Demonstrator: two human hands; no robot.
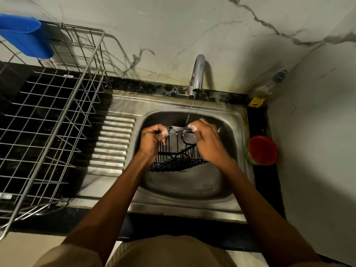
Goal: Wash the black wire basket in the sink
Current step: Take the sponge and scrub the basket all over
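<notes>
The black wire basket (176,160) is held tilted over the steel sink (192,187), its top rim up under a thin stream of water from the chrome tap (197,74). My left hand (152,138) grips the rim's left corner. My right hand (207,142) grips the rim's right end, and it hides part of the basket's right side. Both hands show soap foam at the fingertips. The water lands on the rim between my hands.
A large steel wire dish rack (48,120) stands on the dark counter to the left, with a blue plastic holder (26,35) hung on it. A red and green tub (262,150) sits right of the sink. A bottle (273,83) stands in the back right corner.
</notes>
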